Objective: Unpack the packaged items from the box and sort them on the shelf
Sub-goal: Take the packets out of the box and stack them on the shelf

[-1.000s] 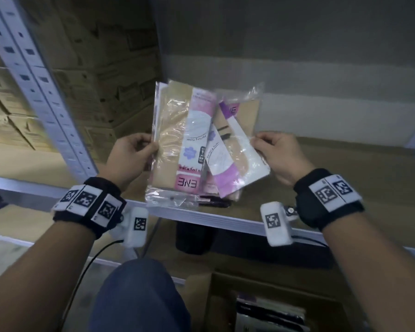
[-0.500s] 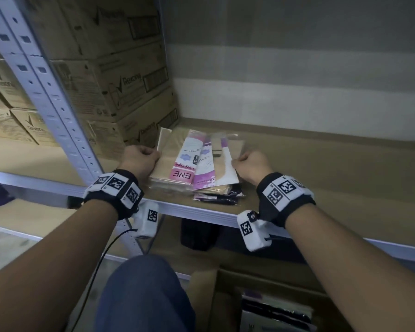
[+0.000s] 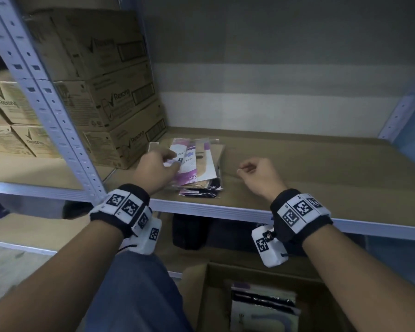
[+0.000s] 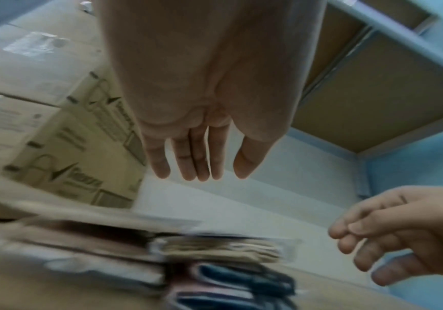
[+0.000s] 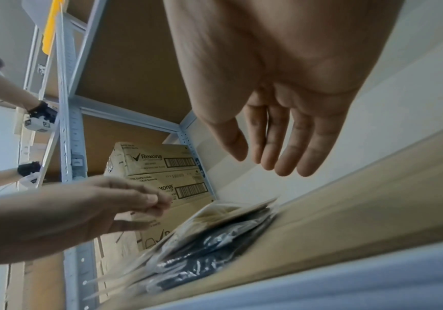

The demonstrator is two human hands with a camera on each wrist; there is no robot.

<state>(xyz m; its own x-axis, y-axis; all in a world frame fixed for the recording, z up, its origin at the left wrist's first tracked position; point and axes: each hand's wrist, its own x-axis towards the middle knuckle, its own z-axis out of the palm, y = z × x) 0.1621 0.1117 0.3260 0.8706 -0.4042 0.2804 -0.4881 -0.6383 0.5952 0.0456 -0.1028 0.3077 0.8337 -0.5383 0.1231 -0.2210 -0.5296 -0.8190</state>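
Clear-wrapped pink-and-white packets (image 3: pixel 197 161) lie stacked near the shelf's (image 3: pixel 309 178) front-left corner; left hand (image 3: pixel 153 167) and right hand (image 3: pixel 259 174) hover, fingers relaxed, empty.

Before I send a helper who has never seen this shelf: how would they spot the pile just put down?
Start at the stacked Rexona cartons at the shelf's left end. Right beside them lies a pile of flat clear packets, the only pink-and-white thing there, dark packets underneath.

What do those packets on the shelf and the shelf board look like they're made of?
Packets: glossy clear plastic film, judging by the glare and crinkles, over printed card inserts. Shelf board: matte brown, probably fibreboard or cardboard, with a pale painted metal edge.
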